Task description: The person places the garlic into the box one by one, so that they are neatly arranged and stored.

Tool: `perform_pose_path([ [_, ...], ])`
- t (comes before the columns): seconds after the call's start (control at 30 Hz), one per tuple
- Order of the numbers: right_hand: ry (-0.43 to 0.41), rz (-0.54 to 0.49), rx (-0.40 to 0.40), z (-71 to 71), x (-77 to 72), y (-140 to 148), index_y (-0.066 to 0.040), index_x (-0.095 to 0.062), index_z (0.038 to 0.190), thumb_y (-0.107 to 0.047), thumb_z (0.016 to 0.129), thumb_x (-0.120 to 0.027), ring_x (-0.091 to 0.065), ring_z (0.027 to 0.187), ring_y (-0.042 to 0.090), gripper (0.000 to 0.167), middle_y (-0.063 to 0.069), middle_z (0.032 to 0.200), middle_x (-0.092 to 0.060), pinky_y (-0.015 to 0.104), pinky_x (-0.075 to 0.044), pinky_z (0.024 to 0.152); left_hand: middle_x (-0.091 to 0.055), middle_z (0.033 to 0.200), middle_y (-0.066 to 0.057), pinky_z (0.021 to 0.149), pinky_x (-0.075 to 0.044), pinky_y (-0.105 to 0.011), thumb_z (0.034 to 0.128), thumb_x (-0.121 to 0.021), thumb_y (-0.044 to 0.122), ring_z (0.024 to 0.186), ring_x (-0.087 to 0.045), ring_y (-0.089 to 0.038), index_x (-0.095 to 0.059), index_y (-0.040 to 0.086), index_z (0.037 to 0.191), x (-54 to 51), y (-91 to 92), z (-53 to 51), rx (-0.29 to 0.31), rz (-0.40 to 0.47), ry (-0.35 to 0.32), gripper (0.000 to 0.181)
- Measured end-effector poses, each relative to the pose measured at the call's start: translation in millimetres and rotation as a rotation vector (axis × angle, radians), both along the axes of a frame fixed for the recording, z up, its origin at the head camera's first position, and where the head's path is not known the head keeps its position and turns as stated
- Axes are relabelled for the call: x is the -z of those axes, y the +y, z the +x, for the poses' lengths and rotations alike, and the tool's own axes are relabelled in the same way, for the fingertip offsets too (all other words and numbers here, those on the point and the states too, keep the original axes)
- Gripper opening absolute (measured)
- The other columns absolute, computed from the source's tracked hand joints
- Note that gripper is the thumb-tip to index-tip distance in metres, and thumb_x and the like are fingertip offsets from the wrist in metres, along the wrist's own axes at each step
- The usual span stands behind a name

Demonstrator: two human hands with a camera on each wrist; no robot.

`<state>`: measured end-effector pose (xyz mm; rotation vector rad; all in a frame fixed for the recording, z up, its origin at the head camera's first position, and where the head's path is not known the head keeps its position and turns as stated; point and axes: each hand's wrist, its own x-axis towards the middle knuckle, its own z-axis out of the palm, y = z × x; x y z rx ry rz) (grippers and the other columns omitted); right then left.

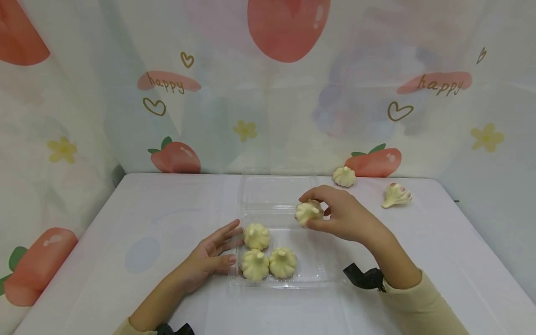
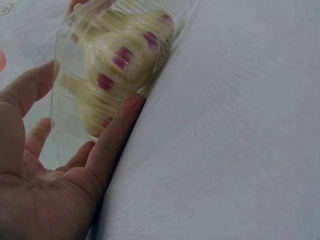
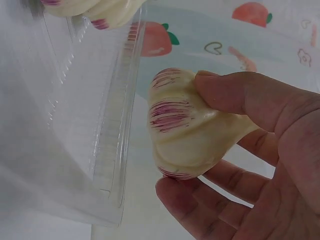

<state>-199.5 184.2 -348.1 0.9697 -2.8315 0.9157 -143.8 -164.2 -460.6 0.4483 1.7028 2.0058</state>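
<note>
Closest, below and left of the clear plastic clamshell box (image 1: 307,258): left sleeve (image 1: 133,328). Touching the box's left wall: left hand (image 1: 211,255), fingers straight, gripping nothing. Inside the box, at left and front: three garlic bulbs (image 1: 255,266). Near its right rear, pinched by the right hand (image 1: 347,216): fourth garlic bulb (image 1: 307,212). Apparently at the placing step; probably calls next for lowering into the box's free right side and releasing. Beyond its right rear, on the counter (image 1: 444,260): two loose garlic bulbs (image 1: 344,177).
</note>
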Motion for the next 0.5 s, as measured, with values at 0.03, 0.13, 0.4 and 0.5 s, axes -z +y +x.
perform_pose_path([
  [0.03, -0.003, 0.004, -0.003, 0.9, 0.5, -1, -0.02, -0.066, 0.119, -0.018, 0.08, -0.083, -0.055, 0.097, 0.01, 0.043, -0.011, 0.113, -0.064, 0.036, -0.055, 0.078, -0.019, 0.164, -0.015, 0.092, -0.054, -0.046, 0.0962, -0.061, 0.002, 0.148, -0.025, -0.038, -0.017, 0.02, 0.161, -0.2, 0.2, 0.0, -0.001, 0.001, 0.0, 0.08],
  [0.13, -0.016, 0.006, -0.016, 3.5, 1.6, -4, -0.023, -0.066, 0.119, -0.019, 0.081, -0.083, -0.055, 0.099, 0.009, 0.042, -0.012, 0.114, -0.064, 0.037, -0.055, 0.079, -0.018, 0.164, -0.016, 0.092, -0.054, -0.049, 0.0967, -0.06, 0.002, 0.148, -0.025, -0.04, -0.016, 0.019, 0.161, -0.5, 0.6, -0.2, -0.003, 0.011, -0.007, 0.08],
  [0.4, -0.048, 0.041, -0.054, 9.5, 2.1, -12, -0.024, -0.064, 0.122, -0.019, 0.084, -0.081, -0.057, 0.099, 0.012, 0.042, -0.011, 0.118, -0.065, 0.041, -0.055, 0.083, -0.018, 0.163, -0.019, 0.09, -0.053, -0.056, 0.0993, -0.057, 0.002, 0.148, -0.026, -0.04, -0.016, 0.018, 0.161, 2.3, 0.7, -1.9, -0.007, 0.058, -0.016, 0.076],
  [0.5, -0.049, 0.051, -0.066, 11.4, 2.9, -15, -0.023, -0.064, 0.123, -0.019, 0.086, -0.079, -0.058, 0.1, 0.012, 0.041, -0.011, 0.12, -0.065, 0.041, -0.055, 0.084, -0.017, 0.163, -0.019, 0.09, -0.053, -0.057, 0.0996, -0.056, 0.002, 0.148, -0.025, -0.04, -0.016, 0.018, 0.161, 3.0, 0.4, -2.1, -0.004, 0.066, -0.015, 0.075],
])
